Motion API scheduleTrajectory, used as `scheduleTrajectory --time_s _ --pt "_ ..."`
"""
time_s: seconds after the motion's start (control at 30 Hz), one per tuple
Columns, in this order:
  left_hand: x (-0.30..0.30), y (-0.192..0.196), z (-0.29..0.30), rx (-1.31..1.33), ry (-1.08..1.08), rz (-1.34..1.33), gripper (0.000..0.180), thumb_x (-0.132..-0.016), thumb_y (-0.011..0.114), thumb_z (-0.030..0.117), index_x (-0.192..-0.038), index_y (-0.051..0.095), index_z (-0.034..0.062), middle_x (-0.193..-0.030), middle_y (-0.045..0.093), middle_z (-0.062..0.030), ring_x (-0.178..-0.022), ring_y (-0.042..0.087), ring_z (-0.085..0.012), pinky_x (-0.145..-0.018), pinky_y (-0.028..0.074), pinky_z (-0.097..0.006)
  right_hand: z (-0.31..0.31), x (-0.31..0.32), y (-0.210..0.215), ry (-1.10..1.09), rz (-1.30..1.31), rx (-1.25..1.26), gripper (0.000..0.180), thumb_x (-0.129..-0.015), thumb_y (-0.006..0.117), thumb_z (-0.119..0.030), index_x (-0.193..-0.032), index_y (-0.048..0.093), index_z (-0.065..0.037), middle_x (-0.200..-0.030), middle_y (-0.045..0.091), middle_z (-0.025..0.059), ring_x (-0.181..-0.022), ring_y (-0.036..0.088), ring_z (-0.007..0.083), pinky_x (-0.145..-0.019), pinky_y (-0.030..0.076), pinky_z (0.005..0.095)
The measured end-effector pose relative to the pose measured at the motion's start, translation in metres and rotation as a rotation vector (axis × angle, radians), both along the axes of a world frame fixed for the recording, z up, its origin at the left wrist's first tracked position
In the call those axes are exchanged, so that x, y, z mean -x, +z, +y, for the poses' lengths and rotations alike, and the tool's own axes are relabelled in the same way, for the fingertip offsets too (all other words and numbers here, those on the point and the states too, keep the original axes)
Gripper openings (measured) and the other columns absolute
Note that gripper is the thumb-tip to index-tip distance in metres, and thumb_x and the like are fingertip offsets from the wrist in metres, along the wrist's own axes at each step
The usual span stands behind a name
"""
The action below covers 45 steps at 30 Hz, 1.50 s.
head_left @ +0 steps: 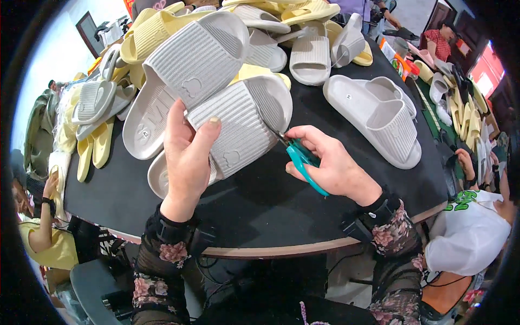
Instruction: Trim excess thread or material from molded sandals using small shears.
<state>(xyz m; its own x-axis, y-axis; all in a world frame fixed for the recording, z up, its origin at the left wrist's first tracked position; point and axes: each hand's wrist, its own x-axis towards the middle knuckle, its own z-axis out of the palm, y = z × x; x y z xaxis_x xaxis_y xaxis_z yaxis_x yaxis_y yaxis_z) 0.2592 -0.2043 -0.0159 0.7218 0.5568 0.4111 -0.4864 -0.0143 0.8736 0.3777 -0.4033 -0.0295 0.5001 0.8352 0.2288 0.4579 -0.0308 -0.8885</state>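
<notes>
Two light grey slide slippers are held by my left hand, its fingers beneath the straps and its thumb on top. The upper slipper partly overlaps the lower slipper. Both have ribbed straps with a raised outline near the edge. My right hand is closed around small teal-handled snips. The dark blades of the snips lie at the strap edge of the lower slipper, where strap and footbed meet. Whether the blades are together cannot be made out.
Grey and yellow slippers pile up at the far side of the black table. A grey pair of slippers lies to the right. More slippers are stacked at left. Co-workers sit on both sides, one in yellow, one in white.
</notes>
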Motion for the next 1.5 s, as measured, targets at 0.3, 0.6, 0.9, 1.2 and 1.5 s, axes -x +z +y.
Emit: scheduleTrajectory --time_s 0.3,0.6,0.9,1.2,1.5 --pt "-0.0003 -0.0009 -0.0014 -0.02 -0.007 0.016 0.053 -0.088 0.055 0.001 -0.135 0.032 -0.0073 -0.123 0.054 -0.0169 -0.112 0.054 -0.0192 -0.098 0.041 -0.032 -0.0016 0.0049 0.0003 -0.042 -0.063 0.003 0.043 -0.079 0.071 -0.014 -0.114 0.052 -0.001 -0.082 0.065 0.0136 -0.073 0.063 0.0178 -0.069 0.051 0.0324" --pt "-0.0014 -0.0012 -0.0053 -0.069 -0.029 0.065 0.054 -0.085 0.053 0.0 -0.135 0.033 -0.0071 -0.122 0.055 -0.0167 -0.111 0.055 -0.02 -0.096 0.042 -0.032 -0.0027 0.0051 0.0025 -0.064 -0.023 -0.01 0.041 -0.079 0.071 -0.013 -0.112 0.052 0.0 -0.082 0.065 0.0117 -0.074 0.063 0.0141 -0.069 0.05 0.0307" --pt "-0.0025 -0.0018 -0.0089 -0.083 -0.032 0.067 0.053 -0.085 0.053 -0.001 -0.134 0.035 -0.007 -0.119 0.057 -0.0155 -0.109 0.056 -0.0186 -0.094 0.043 -0.031 -0.0037 0.0041 0.0035 -0.073 -0.024 -0.017 0.04 -0.08 0.07 -0.012 -0.113 0.052 0.002 -0.085 0.066 0.0116 -0.076 0.062 0.0123 -0.07 0.05 0.0295" --pt "-0.0022 -0.0014 -0.0093 -0.093 -0.037 0.09 0.053 -0.083 0.053 -0.001 -0.133 0.035 -0.0081 -0.119 0.057 -0.0164 -0.108 0.056 -0.0184 -0.093 0.044 -0.03 -0.0041 0.0051 0.0058 -0.071 -0.016 -0.019 0.035 -0.083 0.068 -0.011 -0.112 0.052 0.002 -0.085 0.068 0.0121 -0.08 0.066 0.0138 -0.071 0.051 0.0295" --pt "-0.0014 -0.0018 -0.009 -0.084 -0.043 0.081 0.055 -0.083 0.054 -0.001 -0.134 0.035 -0.0071 -0.121 0.056 -0.0167 -0.11 0.056 -0.0198 -0.096 0.043 -0.032 -0.0042 0.0058 0.0058 -0.047 0.088 -0.024 0.035 -0.085 0.066 -0.01 -0.114 0.051 0.002 -0.085 0.068 0.0109 -0.08 0.065 0.0117 -0.07 0.052 0.0274"
